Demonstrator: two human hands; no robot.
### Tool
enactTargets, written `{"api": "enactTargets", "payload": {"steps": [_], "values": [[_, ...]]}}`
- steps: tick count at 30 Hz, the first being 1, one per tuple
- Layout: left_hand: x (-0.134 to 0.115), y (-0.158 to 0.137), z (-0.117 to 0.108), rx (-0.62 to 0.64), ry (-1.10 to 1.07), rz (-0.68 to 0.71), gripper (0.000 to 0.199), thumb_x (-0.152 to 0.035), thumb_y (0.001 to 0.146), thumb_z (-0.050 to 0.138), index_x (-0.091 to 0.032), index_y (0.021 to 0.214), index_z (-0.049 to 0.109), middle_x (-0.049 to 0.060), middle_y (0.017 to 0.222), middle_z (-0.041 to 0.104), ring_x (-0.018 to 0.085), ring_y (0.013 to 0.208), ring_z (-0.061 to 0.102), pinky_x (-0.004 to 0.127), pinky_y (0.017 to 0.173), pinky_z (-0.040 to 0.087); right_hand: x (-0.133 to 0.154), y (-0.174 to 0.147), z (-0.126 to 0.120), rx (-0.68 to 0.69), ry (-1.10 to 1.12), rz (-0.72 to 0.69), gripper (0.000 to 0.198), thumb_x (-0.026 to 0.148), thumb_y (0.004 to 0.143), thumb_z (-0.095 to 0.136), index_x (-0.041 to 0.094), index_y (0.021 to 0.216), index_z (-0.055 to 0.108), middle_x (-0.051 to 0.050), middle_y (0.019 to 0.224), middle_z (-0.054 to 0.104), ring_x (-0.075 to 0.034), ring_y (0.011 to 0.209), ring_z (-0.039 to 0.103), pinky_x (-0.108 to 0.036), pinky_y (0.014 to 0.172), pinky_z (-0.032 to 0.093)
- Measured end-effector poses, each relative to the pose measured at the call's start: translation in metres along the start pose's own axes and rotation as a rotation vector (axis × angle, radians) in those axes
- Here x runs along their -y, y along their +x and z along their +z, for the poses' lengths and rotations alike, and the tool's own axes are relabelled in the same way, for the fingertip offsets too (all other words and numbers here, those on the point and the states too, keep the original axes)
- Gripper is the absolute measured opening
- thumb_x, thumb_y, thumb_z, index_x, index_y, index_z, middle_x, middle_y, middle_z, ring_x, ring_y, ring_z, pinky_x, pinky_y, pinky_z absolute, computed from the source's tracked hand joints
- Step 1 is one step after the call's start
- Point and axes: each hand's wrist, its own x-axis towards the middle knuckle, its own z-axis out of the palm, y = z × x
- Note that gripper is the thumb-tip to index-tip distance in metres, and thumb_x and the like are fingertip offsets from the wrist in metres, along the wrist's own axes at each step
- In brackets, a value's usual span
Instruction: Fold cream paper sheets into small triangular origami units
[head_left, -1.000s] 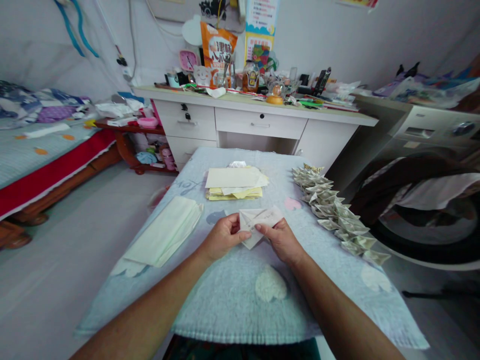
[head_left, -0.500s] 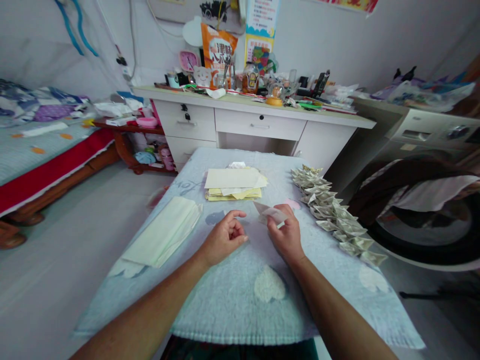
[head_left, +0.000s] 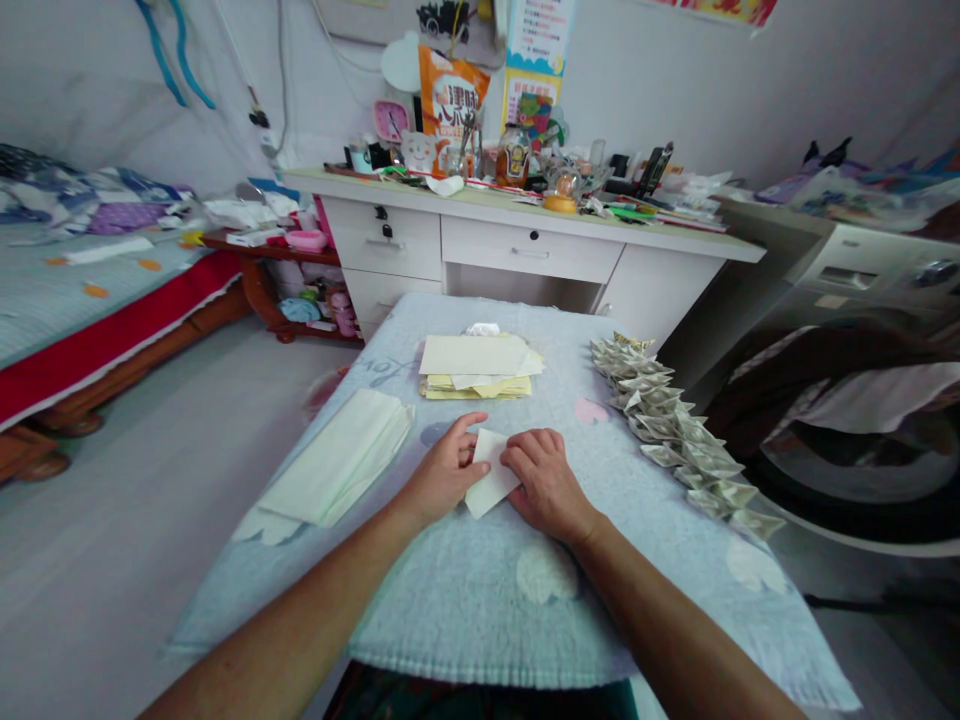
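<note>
A small folded piece of pale paper (head_left: 489, 480) is between my two hands, just above or on the cloth-covered table (head_left: 450, 610). My left hand (head_left: 448, 468) has its thumb over the paper's left edge, with the fingers behind it. My right hand (head_left: 546, 478) is closed on the paper's right side, fingers curled over it and the thumb below. Beyond the hands lies a stack of cream and yellow paper sheets (head_left: 474, 358). To the left rests a thick pile of pale green-white paper (head_left: 337, 460).
Rows of folded grey paper pieces (head_left: 675, 430) line the table's right side. Behind the table stands a white desk (head_left: 525, 250) loaded with jars, a snack bag (head_left: 450, 100) and clutter. A washing machine (head_left: 847, 280) is at right, a bed (head_left: 112, 300) at left.
My left hand, empty before, has come to the paper and now holds its left edge. My right hand has turned over and brought the paper left and lower. The whole view has shifted slightly.
</note>
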Motion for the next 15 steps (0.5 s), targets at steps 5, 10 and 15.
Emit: {"api": "enactTargets", "payload": {"steps": [5, 10, 15], "values": [[0.004, 0.001, -0.002, 0.009, 0.163, 0.044, 0.065, -0.007, 0.070, 0.051, -0.021, 0.132, 0.038, 0.007, 0.109, 0.063, 0.015, 0.090, 0.064, 0.028, 0.078, 0.050, -0.012, -0.007, -0.011, -0.021, 0.060, 0.083, 0.051, 0.007, 0.065, 0.053, 0.018, 0.115, 0.052, -0.011, 0.120, 0.051, -0.027, 0.110, 0.040, -0.043, 0.093, 0.030], [0.007, 0.002, 0.001, 0.025, 0.482, 0.151, 0.066, -0.004, 0.070, 0.044, -0.021, 0.134, 0.042, 0.005, 0.106, 0.065, 0.018, 0.096, 0.062, 0.033, 0.086, 0.049, -0.016, -0.011, -0.019, 0.048, 0.053, 0.057, 0.047, 0.003, 0.064, 0.052, 0.019, 0.108, 0.056, -0.010, 0.119, 0.053, -0.026, 0.108, 0.041, -0.041, 0.092, 0.032], [0.005, 0.001, 0.005, -0.025, 0.800, 0.293, 0.057, -0.002, 0.071, 0.045, -0.019, 0.125, 0.053, 0.008, 0.120, 0.060, 0.022, 0.112, 0.055, 0.040, 0.101, 0.042, -0.013, -0.014, -0.022, 0.160, -0.025, 0.033, 0.033, 0.009, 0.073, 0.056, 0.019, 0.104, 0.061, -0.009, 0.120, 0.056, -0.027, 0.111, 0.040, -0.042, 0.094, 0.031]]}}
